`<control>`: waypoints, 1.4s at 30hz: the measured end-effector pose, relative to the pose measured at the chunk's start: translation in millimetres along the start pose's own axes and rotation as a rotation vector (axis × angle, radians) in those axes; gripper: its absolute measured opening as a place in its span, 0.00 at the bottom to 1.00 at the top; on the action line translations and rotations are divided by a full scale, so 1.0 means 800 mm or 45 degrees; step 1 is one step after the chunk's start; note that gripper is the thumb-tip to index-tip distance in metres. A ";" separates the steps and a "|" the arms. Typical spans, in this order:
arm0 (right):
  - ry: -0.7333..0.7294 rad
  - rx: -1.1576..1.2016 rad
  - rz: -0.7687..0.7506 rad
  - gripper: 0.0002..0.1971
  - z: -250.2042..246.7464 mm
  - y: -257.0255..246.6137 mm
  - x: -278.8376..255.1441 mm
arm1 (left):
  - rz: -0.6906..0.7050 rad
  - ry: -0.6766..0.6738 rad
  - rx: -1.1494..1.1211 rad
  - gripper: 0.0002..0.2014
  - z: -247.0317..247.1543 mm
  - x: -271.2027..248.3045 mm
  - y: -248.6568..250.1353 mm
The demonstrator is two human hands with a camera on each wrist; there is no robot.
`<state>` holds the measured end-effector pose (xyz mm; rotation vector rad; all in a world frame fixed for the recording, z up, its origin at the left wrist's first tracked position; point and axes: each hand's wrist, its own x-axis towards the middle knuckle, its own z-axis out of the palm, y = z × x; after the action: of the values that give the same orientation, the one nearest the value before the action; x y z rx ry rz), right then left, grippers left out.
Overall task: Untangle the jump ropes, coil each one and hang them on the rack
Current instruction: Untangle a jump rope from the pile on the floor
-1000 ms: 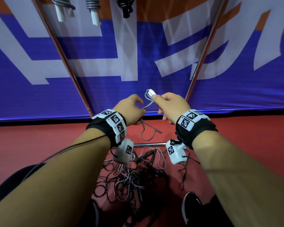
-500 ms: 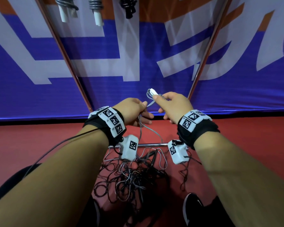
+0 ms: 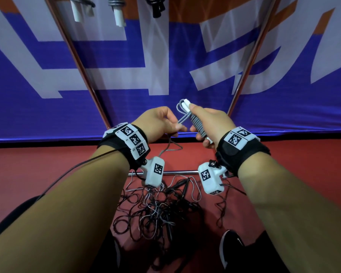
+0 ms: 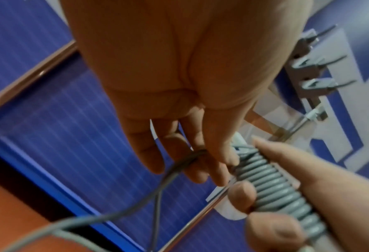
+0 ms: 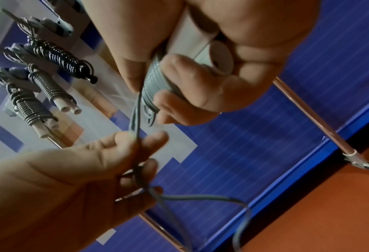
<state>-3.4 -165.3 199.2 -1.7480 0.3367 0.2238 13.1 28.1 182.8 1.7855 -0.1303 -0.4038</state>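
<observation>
right hand point(image 3: 210, 123) around coiled grey rope point(image 3: 197, 125); left hand point(image 3: 158, 123) on its tail

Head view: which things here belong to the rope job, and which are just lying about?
Part of the job:
- grey rope, wound round its white handles, gripped by the right hand
- left hand, pinching its loose cord
- tangled ropes on the floor
- coiled ropes hung on the rack

Lying about:
- blue banner
- black shoe

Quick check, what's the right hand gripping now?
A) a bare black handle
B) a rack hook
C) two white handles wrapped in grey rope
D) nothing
C: the right hand grips the two white handles with the grey rope coiled round them; the left hand pinches the loose end.
</observation>
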 end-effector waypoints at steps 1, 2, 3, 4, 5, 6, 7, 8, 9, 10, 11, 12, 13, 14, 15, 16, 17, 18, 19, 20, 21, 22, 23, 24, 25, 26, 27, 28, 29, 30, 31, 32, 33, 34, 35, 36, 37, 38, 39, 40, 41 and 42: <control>-0.015 0.005 -0.001 0.23 0.000 0.000 0.000 | -0.009 0.016 0.047 0.13 0.000 0.002 -0.002; -0.037 0.011 -0.008 0.23 0.000 0.001 -0.001 | -0.018 0.030 0.108 0.14 0.000 0.003 -0.005; -0.066 0.016 -0.018 0.21 0.001 0.002 -0.001 | -0.029 0.047 0.189 0.14 0.000 0.005 -0.006; -0.096 0.021 -0.030 0.19 0.001 0.003 -0.001 | -0.044 0.073 0.281 0.14 0.000 0.006 -0.006; -0.120 0.021 -0.039 0.17 0.002 0.004 -0.001 | -0.054 0.108 0.367 0.14 0.000 0.008 -0.006; -0.137 0.016 -0.042 0.16 0.002 0.004 -0.001 | -0.052 0.138 0.448 0.14 0.000 0.010 -0.006; -0.150 0.008 -0.044 0.17 0.003 0.005 -0.002 | -0.045 0.166 0.530 0.13 0.000 0.012 -0.006; -0.164 0.001 -0.044 0.17 0.004 0.005 -0.002 | -0.033 0.197 0.612 0.12 0.002 0.013 -0.005; -0.182 0.001 -0.042 0.18 0.005 0.006 -0.003 | -0.020 0.232 0.678 0.12 0.003 0.014 -0.005; -0.200 0.009 -0.034 0.18 0.005 0.006 -0.004 | -0.005 0.257 0.715 0.11 0.004 0.014 -0.005; -0.215 0.025 -0.024 0.18 0.005 0.006 -0.005 | 0.017 0.274 0.720 0.11 0.005 0.013 -0.005; -0.231 0.045 -0.014 0.18 0.004 0.006 -0.006 | 0.038 0.289 0.695 0.10 0.005 0.013 -0.006; -0.249 0.067 -0.007 0.18 0.003 0.005 -0.006 | 0.060 0.305 0.652 0.10 0.005 0.012 -0.007; -0.271 0.087 0.000 0.18 0.001 0.005 -0.006 | 0.078 0.314 0.595 0.10 0.004 0.011 -0.006; -0.296 0.100 0.005 0.19 0.000 0.004 -0.006 | 0.094 0.315 0.528 0.10 0.002 0.010 -0.006; -0.322 0.105 0.013 0.20 -0.001 0.004 -0.006 | 0.112 0.301 0.467 0.09 0.000 0.009 -0.005; -0.346 0.106 0.022 0.21 -0.002 0.003 -0.005 | 0.132 0.283 0.432 0.09 -0.002 0.008 -0.004; -0.368 0.106 0.034 0.22 -0.002 0.003 -0.005 | 0.147 0.265 0.429 0.07 -0.004 0.007 -0.002; -0.391 0.101 0.049 0.23 -0.002 0.004 -0.005 | 0.153 0.249 0.448 0.05 -0.006 0.004 0.000; -0.419 0.092 0.065 0.24 -0.002 0.004 -0.006 | 0.149 0.240 0.468 0.04 -0.007 0.002 0.002; -0.452 0.079 0.082 0.24 -0.001 0.004 -0.008 | 0.149 0.235 0.475 0.05 -0.009 0.001 0.004; -0.488 0.065 0.098 0.24 -0.001 0.005 -0.009 | 0.156 0.223 0.475 0.08 -0.012 -0.001 0.006; -0.522 0.052 0.115 0.23 -0.001 0.005 -0.010 | 0.176 0.198 0.478 0.11 -0.013 -0.004 0.008; -0.554 0.040 0.130 0.22 -0.002 0.005 -0.011 | 0.203 0.172 0.480 0.14 -0.015 -0.006 0.011; -0.584 0.025 0.140 0.22 -0.002 0.004 -0.012 | 0.225 0.155 0.483 0.15 -0.018 -0.006 0.012; -0.613 0.006 0.142 0.21 -0.002 0.003 -0.012 | 0.237 0.151 0.485 0.15 -0.021 -0.005 0.013; -0.641 -0.024 0.137 0.20 -0.002 0.002 -0.014 | 0.240 0.156 0.495 0.15 -0.024 -0.005 0.013; -0.671 -0.062 0.125 0.20 -0.002 0.000 -0.015 | 0.240 0.160 0.509 0.14 -0.027 -0.005 0.014; -0.700 -0.105 0.111 0.20 -0.003 0.000 -0.016 | 0.237 0.155 0.525 0.14 -0.029 -0.005 0.015; -0.727 -0.144 0.103 0.20 -0.004 0.001 -0.016 | 0.229 0.142 0.542 0.14 -0.029 -0.006 0.015; -0.754 -0.180 0.106 0.21 -0.006 0.002 -0.016 | 0.212 0.121 0.562 0.14 -0.030 -0.006 0.016; -0.780 -0.220 0.116 0.21 -0.009 0.003 -0.016 | 0.184 0.098 0.580 0.13 -0.027 -0.007 0.018; -0.808 -0.272 0.123 0.20 -0.009 0.003 -0.016 | 0.147 0.075 0.603 0.12 -0.025 -0.009 0.019; -0.832 -0.335 0.125 0.20 -0.009 0.003 -0.017 | 0.114 0.050 0.635 0.12 -0.024 -0.009 0.018; -0.847 -0.401 0.123 0.19 -0.008 0.002 -0.018 | 0.097 0.016 0.676 0.12 -0.023 -0.009 0.016; -0.857 -0.466 0.114 0.18 -0.007 0.002 -0.019 | 0.087 -0.023 0.712 0.13 -0.022 -0.009 0.016; -0.860 -0.526 0.107 0.17 -0.005 0.002 -0.020 | 0.080 -0.049 0.739 0.13 -0.021 -0.008 0.014; -0.858 -0.580 0.102 0.17 -0.004 0.003 -0.021 | 0.072 -0.061 0.754 0.13 -0.019 -0.008 0.014; -0.855 -0.620 0.097 0.16 -0.003 0.003 -0.022 | 0.070 -0.064 0.753 0.14 -0.018 -0.008 0.015; -0.855 -0.649 0.093 0.16 -0.002 0.004 -0.023 | 0.070 -0.061 0.749 0.14 -0.017 -0.008 0.016; -0.856 -0.670 0.092 0.15 -0.001 0.004 -0.023 | 0.068 -0.053 0.743 0.14 -0.016 -0.008 0.016; -0.851 -0.691 0.090 0.14 0.000 0.005 -0.024 | 0.070 -0.053 0.743 0.15 -0.014 -0.007 0.017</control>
<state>-22.4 -164.2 201.8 -2.0617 -0.1719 0.9943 13.1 36.7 199.0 2.3404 -0.3548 -0.3874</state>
